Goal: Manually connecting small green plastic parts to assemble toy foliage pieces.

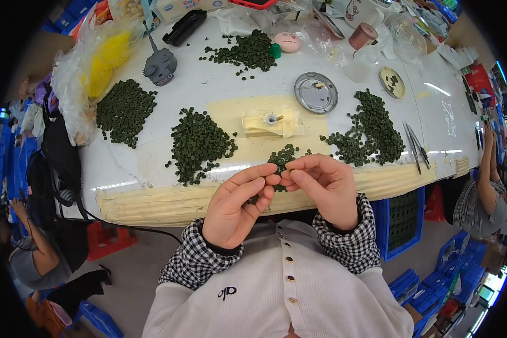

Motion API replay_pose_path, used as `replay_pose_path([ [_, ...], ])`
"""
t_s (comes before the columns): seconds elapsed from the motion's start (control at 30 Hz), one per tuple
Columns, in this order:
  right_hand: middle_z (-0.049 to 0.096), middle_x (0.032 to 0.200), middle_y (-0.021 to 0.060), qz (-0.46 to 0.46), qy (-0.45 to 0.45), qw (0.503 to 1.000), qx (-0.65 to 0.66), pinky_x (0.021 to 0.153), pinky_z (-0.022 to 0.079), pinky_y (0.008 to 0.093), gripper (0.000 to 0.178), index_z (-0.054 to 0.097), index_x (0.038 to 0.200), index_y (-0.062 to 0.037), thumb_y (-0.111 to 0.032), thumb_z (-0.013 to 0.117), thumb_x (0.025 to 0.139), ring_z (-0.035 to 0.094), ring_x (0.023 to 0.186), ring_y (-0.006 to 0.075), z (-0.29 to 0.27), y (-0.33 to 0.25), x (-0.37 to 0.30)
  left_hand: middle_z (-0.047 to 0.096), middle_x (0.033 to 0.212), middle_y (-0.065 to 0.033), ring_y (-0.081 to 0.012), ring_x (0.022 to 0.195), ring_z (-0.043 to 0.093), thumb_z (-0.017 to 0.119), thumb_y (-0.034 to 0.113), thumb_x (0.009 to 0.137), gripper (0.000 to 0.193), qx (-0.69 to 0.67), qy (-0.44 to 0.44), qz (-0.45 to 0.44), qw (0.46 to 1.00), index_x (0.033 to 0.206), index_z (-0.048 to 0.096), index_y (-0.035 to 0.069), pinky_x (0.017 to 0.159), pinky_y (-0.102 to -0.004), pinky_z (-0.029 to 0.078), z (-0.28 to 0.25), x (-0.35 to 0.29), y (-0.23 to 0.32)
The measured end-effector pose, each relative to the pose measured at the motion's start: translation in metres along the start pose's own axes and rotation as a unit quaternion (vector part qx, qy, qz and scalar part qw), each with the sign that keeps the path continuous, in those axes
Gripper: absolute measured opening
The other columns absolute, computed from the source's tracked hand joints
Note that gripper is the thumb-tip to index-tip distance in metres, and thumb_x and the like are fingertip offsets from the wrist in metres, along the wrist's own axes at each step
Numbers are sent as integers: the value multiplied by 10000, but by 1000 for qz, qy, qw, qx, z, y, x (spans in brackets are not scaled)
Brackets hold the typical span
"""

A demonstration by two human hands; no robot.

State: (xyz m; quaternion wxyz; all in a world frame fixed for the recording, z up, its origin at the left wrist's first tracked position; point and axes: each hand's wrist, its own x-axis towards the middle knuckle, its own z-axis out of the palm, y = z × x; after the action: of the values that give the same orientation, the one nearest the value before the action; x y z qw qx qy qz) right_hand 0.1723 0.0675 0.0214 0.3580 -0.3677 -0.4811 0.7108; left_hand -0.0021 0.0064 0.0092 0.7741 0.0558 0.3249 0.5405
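Note:
Both hands meet at the table's near edge, fingertips almost touching. My left hand point(234, 203) is closed, thumb and forefinger pinched together. My right hand point(328, 186) is pinched too, its fingers pointing toward the left ones. Whatever sits between the fingertips is too small and covered to make out. Just beyond and between the hands lies a small heap of dark green round plastic parts point(283, 156). Larger heaps of these parts flank it, a left pile point(200, 145) and a right pile point(374, 132). Straight ahead stands a taped block point(259, 124) with a small metal fitting on top.
Tweezers point(416, 147) lie at the right, and a round metal lid point(316, 93) sits beyond the block. Farther back are a grey model tank turret point(160, 66), more green heaps point(250, 50) and a pink round case point(287, 41). A padded strip point(146, 207) runs along the near edge.

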Motion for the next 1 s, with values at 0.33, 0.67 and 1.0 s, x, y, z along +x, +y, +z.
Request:
replay_pose_path([
  [0.33,629,901,106,19,-30,999,39,760,512,237,165,579,991,65,4,565,839,614,827,128,-1,1,1,600,974,-64,-82,804,552,498,34,881,237,-2,7,18,1000,1109,541,-9,745,-195,471,4,-1,2],
  [0.67,633,831,81,-55,30,994,-86,669,511,223,128,613,914,36,9,624,789,615,733,112,3,9,1,618,859,-50,-56,657,500,525,72,882,163,71,26,25,997,1025,571,9,571,-175,408,9,1,0],
  [1.0,612,737,89,-315,76,860,-393,527,474,262,142,628,790,-2,44,682,667,596,610,188,11,0,3,610,854,-48,-37,575,377,543,76,878,231,87,9,56,995,1094,562,-5,517,-175,323,6,6,-8],
])
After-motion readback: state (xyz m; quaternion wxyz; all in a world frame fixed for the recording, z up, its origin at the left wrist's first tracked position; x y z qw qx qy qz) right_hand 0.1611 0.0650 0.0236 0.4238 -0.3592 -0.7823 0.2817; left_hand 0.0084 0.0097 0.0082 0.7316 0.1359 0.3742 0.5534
